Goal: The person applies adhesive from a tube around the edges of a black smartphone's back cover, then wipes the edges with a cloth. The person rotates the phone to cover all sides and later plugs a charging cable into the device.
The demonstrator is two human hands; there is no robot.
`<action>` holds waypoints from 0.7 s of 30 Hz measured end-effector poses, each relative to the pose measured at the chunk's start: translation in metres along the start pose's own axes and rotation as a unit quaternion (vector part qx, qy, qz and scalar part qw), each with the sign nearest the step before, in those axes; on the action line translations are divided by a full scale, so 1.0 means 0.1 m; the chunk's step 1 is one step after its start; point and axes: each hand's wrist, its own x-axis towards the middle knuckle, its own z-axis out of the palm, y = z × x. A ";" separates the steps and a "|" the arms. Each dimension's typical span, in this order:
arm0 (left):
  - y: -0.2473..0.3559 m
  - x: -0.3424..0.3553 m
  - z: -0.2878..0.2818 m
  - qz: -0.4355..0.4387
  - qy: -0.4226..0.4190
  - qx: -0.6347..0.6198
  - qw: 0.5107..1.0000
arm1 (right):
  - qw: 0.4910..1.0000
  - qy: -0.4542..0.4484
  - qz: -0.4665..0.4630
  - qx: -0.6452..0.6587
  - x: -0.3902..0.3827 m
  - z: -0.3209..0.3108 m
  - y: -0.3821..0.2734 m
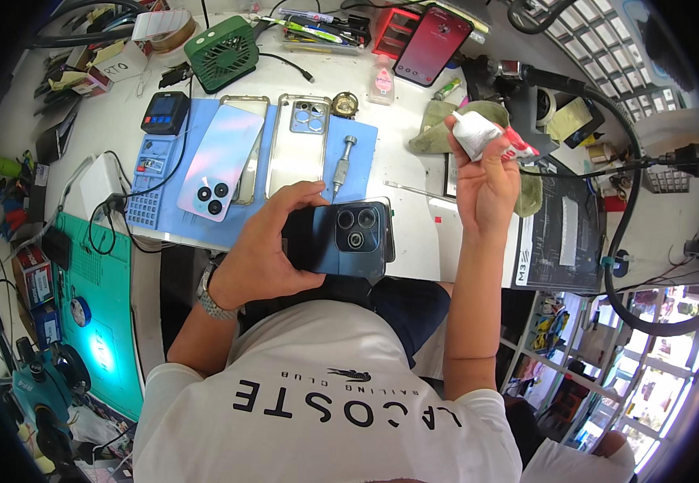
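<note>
My left hand (265, 245) is shut on a dark phone (319, 238) with a large triple-lens camera block; its layers look slightly offset along the right side. My right hand (486, 181) is raised to the right, gripping a white-and-red tube (476, 131) with a narrow tip. Beyond the phone lies a blue mat (360, 173) bearing an iridescent phone (216, 169), two clear cases (285, 149) and a metal hand tool (344, 161). A thin metal rod (410, 190) lies between my hands.
A green fan (222, 52), pink bottle (381, 80) and standing red-screen phone (432, 44) line the back. An olive cloth (430, 138) and black mat (556, 233) are right. Left are a teal mat (112, 290) and microscope (43, 378). Another person (575, 463) shows at lower right.
</note>
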 end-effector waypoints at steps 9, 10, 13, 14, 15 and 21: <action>0.03 0.05 0.10 0.014 0.001 -0.010 1.000 | 0.957 0.048 -0.091 -0.270 -0.75 0.07 -0.17; 0.05 0.06 0.11 0.016 0.006 -0.012 1.000 | 0.953 0.029 -0.121 -0.277 -0.77 0.10 -0.18; 0.08 0.06 0.13 0.019 -0.008 0.003 1.000 | 0.938 -0.007 -0.165 -0.305 -0.84 0.12 -0.16; 0.09 0.06 0.14 0.019 -0.011 0.008 1.000 | 0.941 -0.016 -0.160 -0.298 -0.86 0.14 -0.16; 0.10 0.06 0.15 0.019 -0.011 0.012 1.000 | 0.944 -0.028 -0.156 -0.291 -0.87 0.17 -0.16; 0.16 0.06 0.18 0.025 -0.011 0.028 0.999 | 0.925 -0.020 -0.177 -0.335 -0.91 0.19 -0.16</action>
